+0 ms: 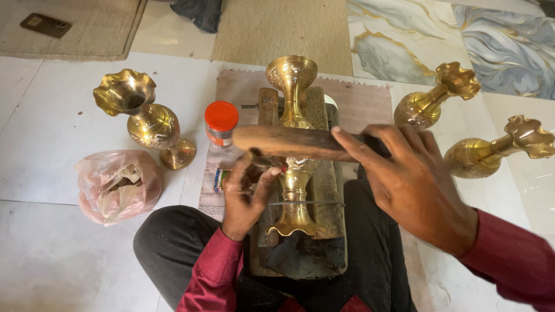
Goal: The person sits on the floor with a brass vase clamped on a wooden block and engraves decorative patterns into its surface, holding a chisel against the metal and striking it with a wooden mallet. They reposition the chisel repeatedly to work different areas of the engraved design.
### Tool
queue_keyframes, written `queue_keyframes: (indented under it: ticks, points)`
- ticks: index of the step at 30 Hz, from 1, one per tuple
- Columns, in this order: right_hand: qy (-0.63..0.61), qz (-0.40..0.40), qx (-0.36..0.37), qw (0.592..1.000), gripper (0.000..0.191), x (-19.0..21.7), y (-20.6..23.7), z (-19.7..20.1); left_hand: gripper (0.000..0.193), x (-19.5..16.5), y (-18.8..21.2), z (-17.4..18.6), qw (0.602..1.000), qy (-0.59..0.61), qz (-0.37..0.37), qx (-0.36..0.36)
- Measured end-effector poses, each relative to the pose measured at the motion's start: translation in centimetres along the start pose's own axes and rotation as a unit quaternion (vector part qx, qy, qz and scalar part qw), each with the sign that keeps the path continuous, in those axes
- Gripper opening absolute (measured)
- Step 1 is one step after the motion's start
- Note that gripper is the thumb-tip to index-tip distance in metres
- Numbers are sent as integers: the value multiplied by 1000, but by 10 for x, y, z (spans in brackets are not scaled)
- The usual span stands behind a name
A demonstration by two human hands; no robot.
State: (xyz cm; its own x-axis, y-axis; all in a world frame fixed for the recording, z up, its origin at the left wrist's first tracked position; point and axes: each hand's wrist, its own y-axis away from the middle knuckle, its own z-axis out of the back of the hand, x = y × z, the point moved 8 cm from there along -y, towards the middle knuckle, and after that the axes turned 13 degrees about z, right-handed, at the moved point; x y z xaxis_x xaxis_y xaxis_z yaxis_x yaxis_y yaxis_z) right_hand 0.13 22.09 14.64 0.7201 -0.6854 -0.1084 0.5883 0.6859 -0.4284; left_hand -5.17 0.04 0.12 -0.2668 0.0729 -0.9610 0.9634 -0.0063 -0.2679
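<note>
A brass vase point(293, 110) lies on a wooden block point(324, 190) in front of my crossed legs, held down by a thin wire band near its base. My right hand point(413, 185) grips the dark handle of a wooden mallet point(289, 143) that hovers crosswise over the vase's middle. My left hand point(245, 193) pinches a small dark tool against the vase's left side, just under the mallet head.
A brass vase point(147, 118) stands upright at left. Two more brass vases point(430, 98) point(491, 151) lie tilted at right. A clear jar with an orange lid point(221, 134) sits beside the block, a pink plastic bag point(118, 185) at lower left, a phone point(45, 25) on the far mat.
</note>
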Motion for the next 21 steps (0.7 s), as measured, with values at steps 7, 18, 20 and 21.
queue_keyframes:
  ticks: [7,18,20,21]
  points:
    - [-156,-185,-4,970,62,-32,67,-56,24,-42,-10,-37,969,-119,-107,187]
    - [-93,-208,-41,973,61,-22,100,-65,46,-63,-23,-63,887,-330,-122,298]
    - [-162,-245,-98,951,61,-30,105,-59,49,-64,-24,-62,904,-279,-101,308]
    - [-200,-264,-119,936,62,-32,109,-56,50,-63,-23,-61,912,-250,-83,314]
